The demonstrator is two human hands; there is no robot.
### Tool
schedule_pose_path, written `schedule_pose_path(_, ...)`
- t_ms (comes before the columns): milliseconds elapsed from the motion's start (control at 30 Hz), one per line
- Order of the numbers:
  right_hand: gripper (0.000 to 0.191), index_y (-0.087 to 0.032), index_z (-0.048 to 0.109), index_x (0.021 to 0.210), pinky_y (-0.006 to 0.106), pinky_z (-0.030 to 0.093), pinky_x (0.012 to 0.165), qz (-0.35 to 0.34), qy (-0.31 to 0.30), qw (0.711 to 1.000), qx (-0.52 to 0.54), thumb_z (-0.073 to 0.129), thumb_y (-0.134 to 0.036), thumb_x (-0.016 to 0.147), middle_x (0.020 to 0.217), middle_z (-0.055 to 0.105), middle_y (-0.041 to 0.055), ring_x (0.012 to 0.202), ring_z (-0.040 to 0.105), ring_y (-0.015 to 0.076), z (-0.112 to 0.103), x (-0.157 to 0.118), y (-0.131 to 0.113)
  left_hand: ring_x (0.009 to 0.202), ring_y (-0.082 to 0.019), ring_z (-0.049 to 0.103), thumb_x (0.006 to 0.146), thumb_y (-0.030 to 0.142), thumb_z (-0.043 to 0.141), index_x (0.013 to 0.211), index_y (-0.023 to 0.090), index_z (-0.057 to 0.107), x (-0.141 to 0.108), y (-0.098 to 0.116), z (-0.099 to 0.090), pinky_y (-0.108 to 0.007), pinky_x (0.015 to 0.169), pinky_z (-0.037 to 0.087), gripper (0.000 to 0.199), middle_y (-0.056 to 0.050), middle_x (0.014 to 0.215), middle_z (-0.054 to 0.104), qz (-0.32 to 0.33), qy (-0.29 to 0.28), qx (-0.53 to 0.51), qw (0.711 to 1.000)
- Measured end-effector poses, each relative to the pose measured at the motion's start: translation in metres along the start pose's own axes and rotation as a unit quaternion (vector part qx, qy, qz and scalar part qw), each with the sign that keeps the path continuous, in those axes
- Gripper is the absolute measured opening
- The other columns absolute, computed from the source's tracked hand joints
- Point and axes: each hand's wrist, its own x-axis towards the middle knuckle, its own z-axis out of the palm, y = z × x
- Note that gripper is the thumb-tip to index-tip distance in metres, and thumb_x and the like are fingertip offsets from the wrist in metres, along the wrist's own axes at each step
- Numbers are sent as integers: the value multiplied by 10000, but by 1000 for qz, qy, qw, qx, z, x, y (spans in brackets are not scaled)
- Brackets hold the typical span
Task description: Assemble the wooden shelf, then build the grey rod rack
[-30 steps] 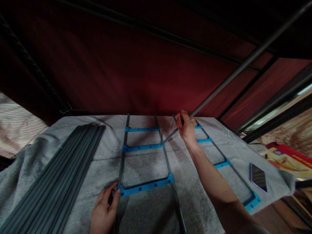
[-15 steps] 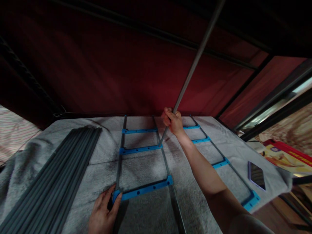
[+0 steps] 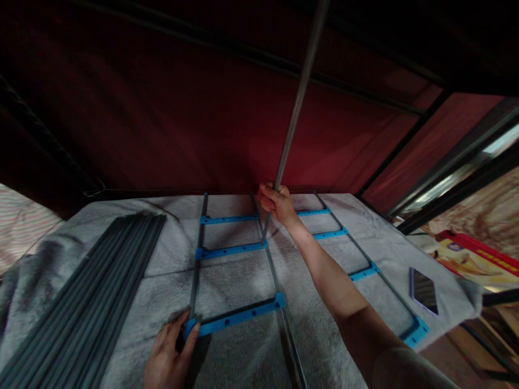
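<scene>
On the gray cloth (image 3: 239, 278), w/ a dark red sheet (image 3: 182, 108) up behind it, our left hand (image 3: 168, 351) has its thumb & fingers pinched on the L end of the near blue bar (image 3: 235, 317). Our right hand (image 3: 278, 203) is in a fist around a long gray pole (image 3: 298, 102). That pole leans up & a bit to the R, & its top goes out of view. Its low end is at the R corner of the middle blue bar (image 3: 231, 250); we can't tell if it's in a hole. Past that lies the far blue bar (image 3: 231, 219). Thin gray rods (image 3: 194, 286) run down both sides, like a ladder. We see more blue bars (image 3: 364, 271) in a row on the R, part hid by our arm (image 3: 332, 275). A bunch of gray poles (image 3: 93, 292) lies on the L, apart from the bars. Nr the cloth's R edge, a phone (image 3: 424, 292) lies flat. Off the cloth, far R, is a red & yellow box (image 3: 478, 259).
</scene>
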Motion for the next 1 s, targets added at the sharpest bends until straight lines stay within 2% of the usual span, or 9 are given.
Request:
schedule_pose_path(67, 440, -222, 524, 641, 210, 189, 380, -15, 31, 999, -4, 671, -619, 757, 464, 312, -95, 393, 244, 56, 4, 1, 2, 1133, -284, 607, 795, 600, 512, 1161, 239, 604, 1, 2, -1, -454, 1026, 480, 523, -73, 1160, 655, -3, -5, 4, 1000)
schedule_pose_path(200, 397, -228, 500, 688, 195, 250, 402, -48, 132, 990, -9, 675, -579, 755, 550, 423, -81, 446, 335, 61, 12, -3, 8, 1150, -306, 594, 798, 624, 491, 1162, 214, 600, 2, 9, -3, -477, 1010, 485, 559, -97, 1183, 646, -11, -9, 3, 1000)
schedule_pose_path(300, 391, -222, 494, 666, 185, 310, 442, -44, 165, 985, -23, 678, -557, 748, 576, 468, -73, 493, 396, 67, 13, -13, 16, 1186, -313, 569, 807, 632, 469, 1178, 202, 592, 1, 14, -4, -489, 1041, 456, 581, -113, 1213, 630, -14, -9, 2, 1000)
schedule_pose_path(467, 483, -227, 403, 539, 209, 247, 417, -8, 250, 966, -61, 613, -587, 782, 465, 379, -82, 445, 325, 77, 12, -23, 26, 1217, -309, 549, 819, 629, 434, 1255, 179, 569, 1, 20, -6, -483, 1072, 426, 641, -123, 1232, 614, -23, -15, 10, 1000)
schedule_pose_path(567, 525, -236, 344, 503, 229, 194, 402, -11, 256, 965, -54, 610, -595, 781, 426, 309, -90, 411, 270, 77, 13, -20, 29, 1211, -300, 552, 829, 614, 435, 1336, 184, 518, 1, 20, -5, -477, 1074, 429, 669, -121, 1241, 604, -6, -16, 17, 1000)
schedule_pose_path(700, 515, -242, 343, 503, 243, 178, 399, -6, 247, 967, -58, 608, -581, 786, 415, 300, -92, 395, 259, 78, 16, -14, 33, 1231, -300, 531, 848, 574, 420, 1287, 190, 567, 0, 14, 0, -481, 1114, 386, 601, -121, 1256, 595, 26, -2, 37, 999)
schedule_pose_path(800, 501, -244, 339, 515, 245, 182, 399, -8, 240, 969, -55, 629, -561, 774, 426, 301, -92, 398, 259, 78, 18, -11, 37, 1192, -290, 550, 854, 559, 419, 1289, 170, 572, 0, 7, 2, -471, 1105, 399, 603, -129, 1226, 607, 41, -4, 51, 998)
schedule_pose_path(1000, 500, -239, 320, 511, 239, 169, 389, 7, 221, 974, -46, 638, -530, 764, 415, 288, -93, 386, 243, 70, 14, -11, 40, 1156, -283, 581, 864, 483, 420, 1136, 246, 652, -1, -3, 4, -452, 1030, 467, 429, -79, 1211, 651, 109, 0, 94, 990)
